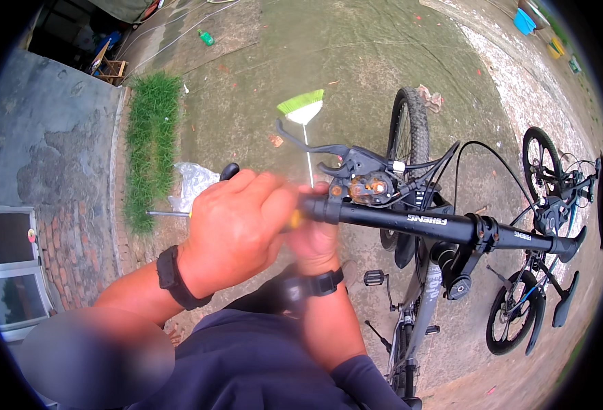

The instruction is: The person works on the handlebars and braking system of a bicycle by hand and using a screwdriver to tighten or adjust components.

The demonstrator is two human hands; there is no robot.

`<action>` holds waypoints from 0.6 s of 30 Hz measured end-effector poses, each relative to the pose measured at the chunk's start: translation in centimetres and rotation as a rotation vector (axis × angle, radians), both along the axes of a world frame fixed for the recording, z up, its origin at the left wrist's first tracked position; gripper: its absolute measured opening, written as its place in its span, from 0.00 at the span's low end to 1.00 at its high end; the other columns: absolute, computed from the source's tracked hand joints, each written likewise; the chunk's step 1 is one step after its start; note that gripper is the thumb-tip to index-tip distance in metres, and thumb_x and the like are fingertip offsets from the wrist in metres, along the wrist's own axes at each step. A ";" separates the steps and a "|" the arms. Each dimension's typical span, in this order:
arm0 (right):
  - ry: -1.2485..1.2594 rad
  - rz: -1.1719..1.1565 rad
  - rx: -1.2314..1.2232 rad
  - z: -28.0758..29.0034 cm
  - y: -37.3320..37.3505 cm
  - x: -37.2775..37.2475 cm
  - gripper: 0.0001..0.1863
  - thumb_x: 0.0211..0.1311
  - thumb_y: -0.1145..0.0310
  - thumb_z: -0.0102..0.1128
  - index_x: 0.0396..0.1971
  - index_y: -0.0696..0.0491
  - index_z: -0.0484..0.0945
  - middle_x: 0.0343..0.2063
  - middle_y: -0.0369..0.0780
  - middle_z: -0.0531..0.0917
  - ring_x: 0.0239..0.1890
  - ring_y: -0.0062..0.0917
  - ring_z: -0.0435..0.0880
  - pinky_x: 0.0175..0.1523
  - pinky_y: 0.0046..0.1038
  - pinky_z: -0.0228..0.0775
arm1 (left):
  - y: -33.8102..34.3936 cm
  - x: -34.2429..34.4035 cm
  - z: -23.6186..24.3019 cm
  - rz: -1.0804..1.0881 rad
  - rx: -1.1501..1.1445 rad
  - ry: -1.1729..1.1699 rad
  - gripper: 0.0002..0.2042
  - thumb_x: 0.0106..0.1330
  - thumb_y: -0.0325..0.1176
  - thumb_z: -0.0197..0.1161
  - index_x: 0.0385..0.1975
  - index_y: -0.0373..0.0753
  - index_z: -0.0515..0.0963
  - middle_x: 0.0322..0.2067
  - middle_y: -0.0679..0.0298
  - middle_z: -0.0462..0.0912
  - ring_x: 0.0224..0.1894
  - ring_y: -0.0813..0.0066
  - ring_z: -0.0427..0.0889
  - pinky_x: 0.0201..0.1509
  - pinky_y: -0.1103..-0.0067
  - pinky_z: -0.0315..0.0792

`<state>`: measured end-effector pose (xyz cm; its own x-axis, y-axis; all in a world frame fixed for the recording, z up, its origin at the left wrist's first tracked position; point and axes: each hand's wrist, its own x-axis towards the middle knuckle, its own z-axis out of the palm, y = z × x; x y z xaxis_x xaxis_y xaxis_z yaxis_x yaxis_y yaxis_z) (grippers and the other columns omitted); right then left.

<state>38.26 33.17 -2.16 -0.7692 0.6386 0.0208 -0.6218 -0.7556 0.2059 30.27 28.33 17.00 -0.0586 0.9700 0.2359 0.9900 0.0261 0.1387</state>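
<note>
The broom (304, 108) lies beyond the handlebar (400, 220), between grass (152, 137) and front wheel (419, 130).

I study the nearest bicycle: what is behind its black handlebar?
Behind the handlebar, parts of the front wheel and grey frame show. Covered parts, including the wheel's middle, cannot be seen.

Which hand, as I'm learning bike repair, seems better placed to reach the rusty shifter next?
Probably the right hand: it sits nearer the rusty shifter, while the left hand is farther left.
</note>
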 end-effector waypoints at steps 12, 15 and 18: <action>-0.032 -0.107 0.041 0.5 -1.0 -0.8 0.16 0.79 0.55 0.62 0.59 0.45 0.82 0.49 0.43 0.90 0.51 0.31 0.88 0.46 0.27 0.82 | -0.3 0.4 -0.3 0.009 -0.014 0.017 0.21 0.45 0.25 0.75 0.43 0.37 0.81 0.39 0.58 0.86 0.35 0.56 0.84 0.36 0.66 0.78; -0.050 -0.101 0.040 0.4 -1.0 -0.9 0.17 0.79 0.54 0.63 0.58 0.45 0.82 0.47 0.42 0.91 0.50 0.30 0.88 0.46 0.27 0.82 | -0.4 0.5 -0.5 0.004 -0.001 0.018 0.22 0.45 0.25 0.75 0.43 0.37 0.81 0.39 0.59 0.86 0.35 0.56 0.84 0.35 0.66 0.78; -0.070 -0.089 0.025 0.5 -0.9 -1.0 0.16 0.78 0.54 0.63 0.58 0.45 0.82 0.44 0.41 0.90 0.48 0.29 0.88 0.46 0.29 0.82 | -0.3 0.4 -0.6 0.003 0.002 0.012 0.22 0.45 0.26 0.76 0.44 0.37 0.81 0.39 0.59 0.86 0.34 0.56 0.84 0.35 0.66 0.78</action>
<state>37.30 32.28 -1.62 -0.7100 0.7041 -0.0139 -0.6985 -0.7015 0.1414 30.71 28.01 16.40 -0.0592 0.9693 0.2386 0.9914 0.0292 0.1274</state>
